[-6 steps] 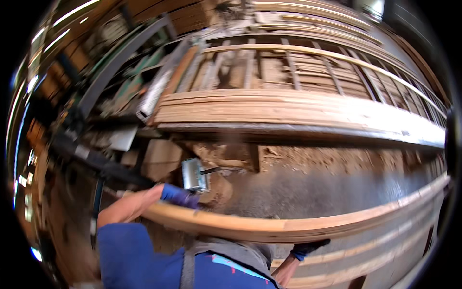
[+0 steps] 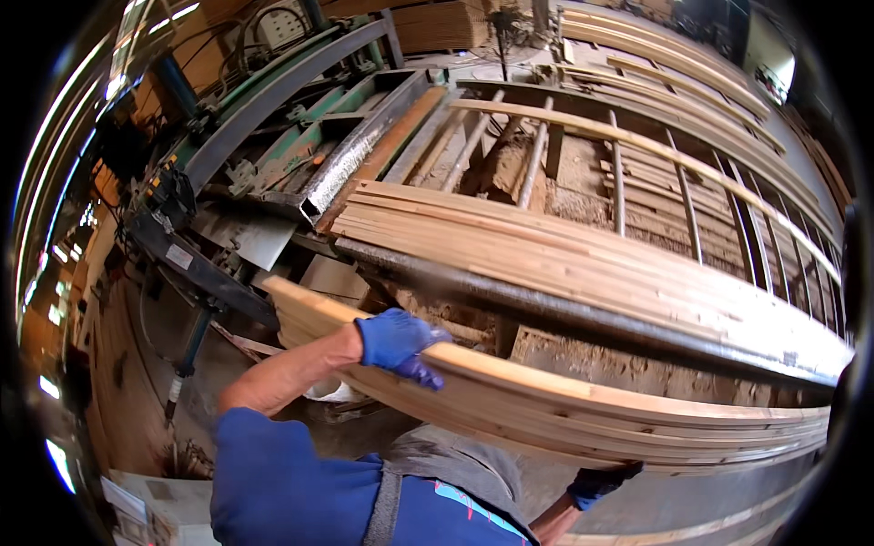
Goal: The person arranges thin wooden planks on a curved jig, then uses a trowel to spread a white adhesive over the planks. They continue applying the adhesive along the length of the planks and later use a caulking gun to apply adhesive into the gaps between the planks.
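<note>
My left grip (image 2: 401,348) holds the top edge of the boards (image 2: 546,419); right grip (image 2: 601,482) below, closure unclear. Counter (image 2: 510,296) beyond both. I'd keep edges flush, load shared.

Counted two: left grip (image 2: 396,346), right grip (image 2: 605,482). Both were at one board stack (image 2: 546,419), at least three boards. Beyond the grips stood one roller desk (image 2: 510,298): one board layer (image 2: 546,259), at least four rollers (image 2: 618,182), one lone board (image 2: 583,123). Exact board totals weren't readable.
</note>
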A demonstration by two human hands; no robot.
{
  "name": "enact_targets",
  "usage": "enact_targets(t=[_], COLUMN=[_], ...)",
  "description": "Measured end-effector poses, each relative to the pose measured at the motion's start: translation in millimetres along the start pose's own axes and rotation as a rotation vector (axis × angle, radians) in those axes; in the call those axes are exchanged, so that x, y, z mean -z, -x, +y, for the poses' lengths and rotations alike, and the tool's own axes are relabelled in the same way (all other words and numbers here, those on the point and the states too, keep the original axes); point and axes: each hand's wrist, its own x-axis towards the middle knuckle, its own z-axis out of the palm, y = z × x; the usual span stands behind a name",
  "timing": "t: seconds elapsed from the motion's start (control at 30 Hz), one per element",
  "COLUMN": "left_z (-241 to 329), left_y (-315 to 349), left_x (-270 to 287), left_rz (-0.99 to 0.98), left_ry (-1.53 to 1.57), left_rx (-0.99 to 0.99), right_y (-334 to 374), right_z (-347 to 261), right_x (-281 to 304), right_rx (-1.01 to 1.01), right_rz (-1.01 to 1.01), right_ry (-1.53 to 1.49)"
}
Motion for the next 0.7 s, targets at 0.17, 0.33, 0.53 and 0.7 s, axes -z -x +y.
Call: enact_targets(t=[0.17,0.33,0.53,0.7], left_z=[-46,-126,-231,-330], left_y=[-125,-212,-305,-388], left_x=[103,188,276,290], left_rz=[-0.185,-0.099,-0.071,-0.105], left_ry=[0.065,0.207,0.135,0.166], left_rx=[0.038,-0.109,0.012,0.004], right_y=[-73,-154,-190,-230], right_z=[-3,-34,-34,32], right_x=[-116,-251,-395,-491], right_rx=[0.230,0.670,1.004,0.717], right_rz=[-0.056,-0.168,-0.398,-0.615], right_ry=[0.176,0.500,0.800,0.655])
